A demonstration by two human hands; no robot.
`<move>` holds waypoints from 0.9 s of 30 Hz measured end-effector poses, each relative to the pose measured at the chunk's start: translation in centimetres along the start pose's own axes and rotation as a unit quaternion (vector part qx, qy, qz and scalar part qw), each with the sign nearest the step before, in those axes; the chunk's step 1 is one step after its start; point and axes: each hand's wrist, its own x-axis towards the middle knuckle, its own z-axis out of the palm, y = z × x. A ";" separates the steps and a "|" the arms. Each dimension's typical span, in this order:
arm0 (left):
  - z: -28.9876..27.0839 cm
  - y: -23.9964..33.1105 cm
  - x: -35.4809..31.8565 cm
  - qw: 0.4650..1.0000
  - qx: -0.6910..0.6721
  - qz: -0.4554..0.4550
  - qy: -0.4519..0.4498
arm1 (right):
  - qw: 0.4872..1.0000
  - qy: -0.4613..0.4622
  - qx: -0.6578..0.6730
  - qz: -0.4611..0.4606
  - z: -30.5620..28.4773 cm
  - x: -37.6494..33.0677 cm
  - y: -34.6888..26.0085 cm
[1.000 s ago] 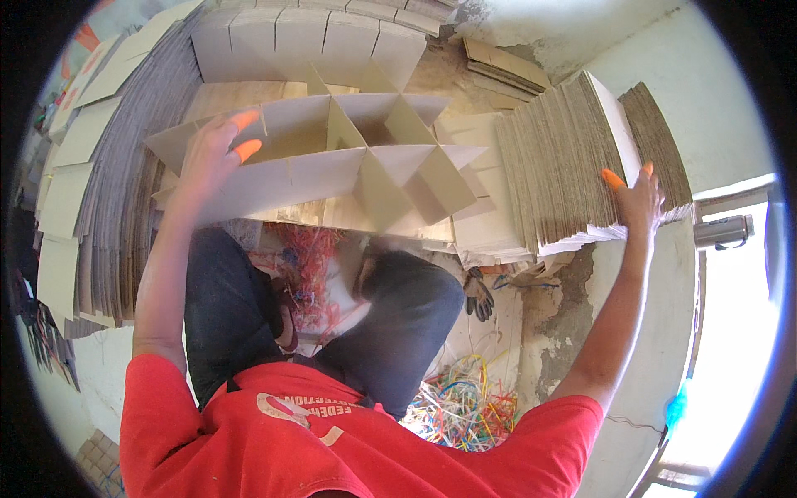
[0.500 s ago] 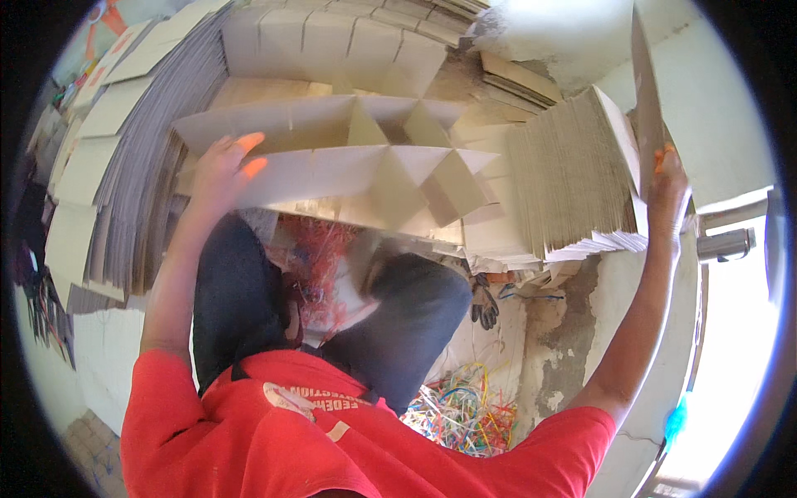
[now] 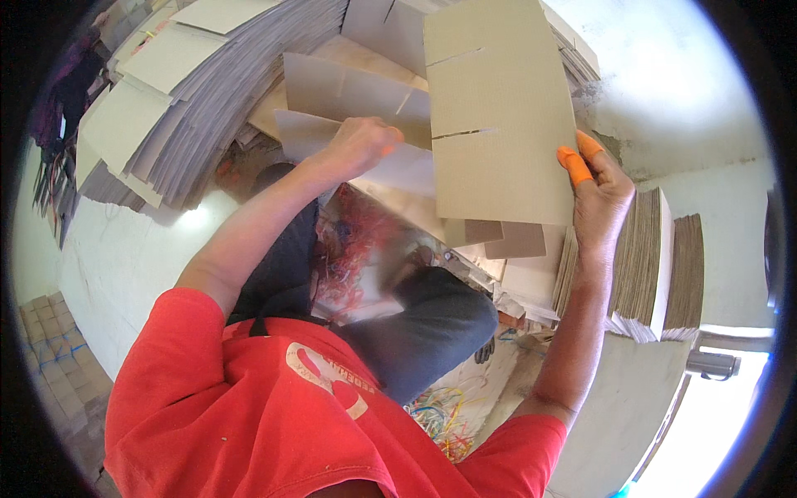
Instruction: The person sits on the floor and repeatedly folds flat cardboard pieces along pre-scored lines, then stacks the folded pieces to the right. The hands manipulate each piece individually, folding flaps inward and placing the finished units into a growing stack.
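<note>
My right hand (image 3: 603, 195) pinches the right edge of a slotted cardboard divider strip (image 3: 502, 170), held up with its broad face toward me. Orange covers are on the fingertips. My left hand (image 3: 363, 148) is closed, its fingers curled at the near cardboard strip (image 3: 305, 133) of a partly assembled divider; whatever they grip is hidden. Behind it stands another long strip (image 3: 328, 87) with slots along its top. The raised strip hides the divider's right part, though some lower cardboard corners (image 3: 519, 241) show beneath it.
Tall stacks of cardboard sheets (image 3: 224, 79) lean at the left. Upright sheets (image 3: 639, 257) are packed at the right by the wall. Red shredded strands (image 3: 357, 249) lie between my legs, and a tangle of coloured straps (image 3: 440, 423) lies below my knee.
My right hand has brought the cardboard strip from the far right stack to over the divider. My left hand has moved right and its fingers have closed. The view has shifted too.
</note>
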 end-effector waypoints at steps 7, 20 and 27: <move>0.5 -0.4 0.4 0.999 0.008 -0.025 -0.030 | 0.995 -0.058 -0.054 -0.064 3.6 1.2 -0.2; 0.4 -1.0 1.4 0.998 -0.032 -0.036 -0.038 | 0.987 -0.148 -0.059 -0.027 4.5 3.4 -2.1; 0.4 -0.5 1.4 0.998 -0.056 -0.037 0.003 | 0.965 -0.173 -0.097 -0.169 8.2 1.8 1.3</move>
